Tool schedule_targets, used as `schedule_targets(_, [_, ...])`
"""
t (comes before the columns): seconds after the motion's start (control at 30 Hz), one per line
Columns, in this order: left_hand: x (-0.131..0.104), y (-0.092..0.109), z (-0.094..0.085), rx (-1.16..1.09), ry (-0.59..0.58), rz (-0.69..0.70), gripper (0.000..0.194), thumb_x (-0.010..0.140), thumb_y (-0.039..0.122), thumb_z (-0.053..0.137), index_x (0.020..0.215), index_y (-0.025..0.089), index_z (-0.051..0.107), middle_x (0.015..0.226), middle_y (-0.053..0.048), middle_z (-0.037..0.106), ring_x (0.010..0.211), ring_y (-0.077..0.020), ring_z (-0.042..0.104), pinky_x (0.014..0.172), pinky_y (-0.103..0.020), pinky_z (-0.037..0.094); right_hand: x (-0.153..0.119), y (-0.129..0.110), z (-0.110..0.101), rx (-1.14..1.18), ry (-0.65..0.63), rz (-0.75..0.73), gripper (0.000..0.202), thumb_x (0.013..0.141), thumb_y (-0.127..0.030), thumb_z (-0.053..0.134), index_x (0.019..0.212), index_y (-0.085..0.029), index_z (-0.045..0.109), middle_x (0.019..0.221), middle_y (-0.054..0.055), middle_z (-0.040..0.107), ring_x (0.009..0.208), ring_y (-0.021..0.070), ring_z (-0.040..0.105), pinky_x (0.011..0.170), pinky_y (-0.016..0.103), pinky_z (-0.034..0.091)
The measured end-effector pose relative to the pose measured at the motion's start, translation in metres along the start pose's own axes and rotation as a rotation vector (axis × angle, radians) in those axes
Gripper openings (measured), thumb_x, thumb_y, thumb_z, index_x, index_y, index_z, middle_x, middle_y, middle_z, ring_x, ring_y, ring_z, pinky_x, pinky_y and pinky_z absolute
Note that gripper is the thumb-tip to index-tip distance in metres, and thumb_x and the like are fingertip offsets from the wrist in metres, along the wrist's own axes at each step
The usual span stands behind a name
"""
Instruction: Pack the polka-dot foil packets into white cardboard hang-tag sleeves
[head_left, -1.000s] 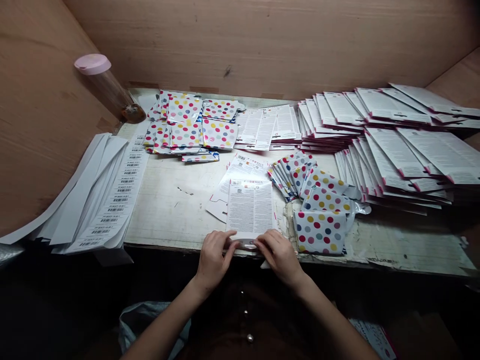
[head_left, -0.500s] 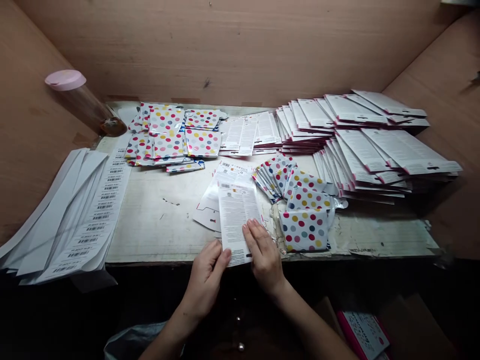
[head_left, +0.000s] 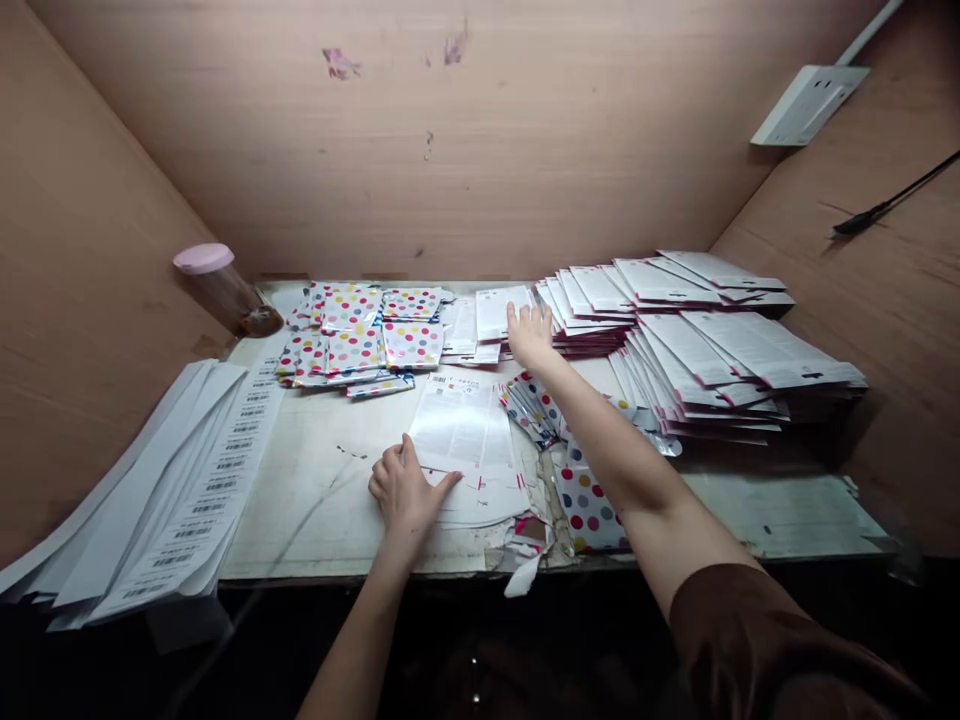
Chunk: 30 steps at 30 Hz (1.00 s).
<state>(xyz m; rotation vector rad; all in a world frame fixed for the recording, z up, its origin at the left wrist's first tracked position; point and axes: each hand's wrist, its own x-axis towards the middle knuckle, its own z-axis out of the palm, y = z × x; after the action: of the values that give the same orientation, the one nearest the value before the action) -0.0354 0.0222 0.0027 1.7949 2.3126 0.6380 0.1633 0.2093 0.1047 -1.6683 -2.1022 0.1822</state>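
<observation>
My left hand point(head_left: 409, 490) lies open at the left edge of flat printed card sheets point(head_left: 469, 425), thumb and fingers spread apart. Farther back, my right hand point(head_left: 531, 335) is stretched out over a white printed packet point(head_left: 501, 312), its fingers spread and the fingertips on or just over the packet's right side. That packet rests on a row of similar ones at the back of the table. Beneath my right forearm, polka-dot pouches point(head_left: 589, 505) are partly hidden. More polka-dot pouches point(head_left: 349, 345) are piled at the back left.
Stacks of white packets point(head_left: 757, 350) fill the back right. Barcode label sheets point(head_left: 202, 480) hang over the left front edge. A pink-lidded bottle point(head_left: 229, 290) leans in the left corner. Torn paper scraps point(head_left: 525, 550) stick out at the front edge. A white socket box point(head_left: 810, 105) is on the wall.
My right hand has moved from the front edge to the back row, where the white packet now lies. My left hand has opened and shifted onto the card sheets. The view has tilted up.
</observation>
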Motion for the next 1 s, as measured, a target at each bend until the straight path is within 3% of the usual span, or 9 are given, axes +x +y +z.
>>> schedule_targets(0.13, [0.006, -0.014, -0.013, -0.587, 0.074, -0.123, 0.056, 0.070, 0.041, 0.072, 0.117, 0.016, 0.057, 0.110, -0.013, 0.055, 0.106, -0.0343, 0.053, 0.093, -0.055, 0.042, -0.056, -0.035, 0.010, 0.140, -0.044, -0.037, 0.038, 0.084, -0.013, 0.062, 0.122, -0.013, 0.057, 0.129, 0.020, 0.053, 0.118, 0.0331, 0.048, 0.097, 0.052, 0.041])
schedule_targets(0.23, [0.000, -0.019, -0.016, -0.886, 0.049, -0.152, 0.033, 0.084, 0.047, 0.058, 0.103, 0.020, 0.052, 0.099, -0.007, 0.059, 0.086, -0.0230, 0.063, 0.078, -0.042, 0.053, -0.136, -0.057, 0.024, 0.385, -0.187, -0.051, 0.017, 0.094, -0.028, 0.050, 0.092, -0.018, 0.064, 0.088, 0.006, 0.066, 0.074, 0.0172, 0.064, 0.066, 0.031, 0.053])
schedule_targets(0.3, [-0.010, -0.017, -0.013, -0.997, 0.049, -0.158, 0.028, 0.090, 0.046, 0.051, 0.102, 0.022, 0.046, 0.094, -0.004, 0.062, 0.083, -0.0187, 0.065, 0.076, -0.035, 0.055, -0.181, -0.068, 0.035, 1.048, -0.324, 0.223, 0.022, 0.093, -0.036, 0.052, 0.101, -0.019, 0.061, 0.085, 0.004, 0.065, 0.066, 0.0150, 0.064, 0.059, 0.029, 0.053])
schedule_targets(0.37, [-0.025, -0.013, -0.008, -1.163, 0.062, -0.182, 0.028, 0.090, 0.043, 0.053, 0.107, 0.023, 0.044, 0.097, -0.004, 0.063, 0.090, -0.0165, 0.065, 0.082, -0.033, 0.054, -0.208, -0.076, 0.044, 1.560, -0.266, 0.501, 0.033, 0.085, -0.040, 0.065, 0.109, -0.019, 0.059, 0.095, 0.004, 0.065, 0.075, 0.0141, 0.065, 0.070, 0.029, 0.054])
schedule_targets(0.43, [-0.039, -0.008, -0.003, -1.315, 0.056, -0.210, 0.033, 0.088, 0.039, 0.060, 0.114, 0.025, 0.045, 0.108, -0.005, 0.063, 0.099, -0.0159, 0.063, 0.088, -0.032, 0.052, -0.219, -0.082, 0.050, 1.838, -0.148, 0.696, 0.042, 0.074, -0.038, 0.077, 0.108, -0.018, 0.061, 0.098, 0.004, 0.064, 0.081, 0.0119, 0.063, 0.079, 0.027, 0.051])
schedule_targets(0.53, [-0.055, -0.005, 0.000, -1.391, -0.027, -0.211, 0.036, 0.088, 0.034, 0.060, 0.120, 0.025, 0.047, 0.116, -0.007, 0.061, 0.105, -0.0173, 0.062, 0.092, -0.033, 0.051, -0.219, -0.083, 0.053, 1.979, -0.181, 0.838, 0.039, 0.069, -0.033, 0.080, 0.100, -0.015, 0.065, 0.092, 0.005, 0.065, 0.077, 0.0116, 0.061, 0.076, 0.025, 0.048])
schedule_targets(0.63, [-0.064, -0.004, -0.002, -1.396, -0.056, -0.212, 0.030, 0.090, 0.033, 0.058, 0.117, 0.025, 0.049, 0.112, -0.006, 0.062, 0.101, -0.0164, 0.063, 0.092, -0.032, 0.051, -0.220, -0.082, 0.053, 1.955, -0.145, 0.886, 0.035, 0.069, -0.031, 0.080, 0.098, -0.017, 0.066, 0.093, 0.006, 0.065, 0.082, 0.0149, 0.061, 0.078, 0.028, 0.048])
schedule_targets(0.77, [-0.071, -0.004, -0.008, -1.351, 0.074, -0.204, 0.028, 0.091, 0.031, 0.058, 0.116, 0.028, 0.048, 0.114, -0.002, 0.061, 0.103, -0.0124, 0.061, 0.093, -0.025, 0.049, -0.223, -0.081, 0.047, 2.000, -0.116, 0.915, 0.036, 0.067, -0.032, 0.081, 0.097, -0.018, 0.066, 0.098, 0.007, 0.066, 0.086, 0.0174, 0.063, 0.083, 0.032, 0.048])
schedule_targets(1.0, [-0.078, -0.002, -0.014, -1.239, -0.080, -0.201, 0.038, 0.089, 0.034, 0.059, 0.122, 0.027, 0.040, 0.118, -0.006, 0.064, 0.106, -0.0164, 0.065, 0.094, -0.031, 0.051, -0.219, -0.087, 0.045, 2.000, -0.233, 0.896, 0.034, 0.063, -0.029, 0.085, 0.087, -0.013, 0.067, 0.077, 0.001, 0.064, 0.064, 0.0091, 0.056, 0.066, 0.023, 0.045])
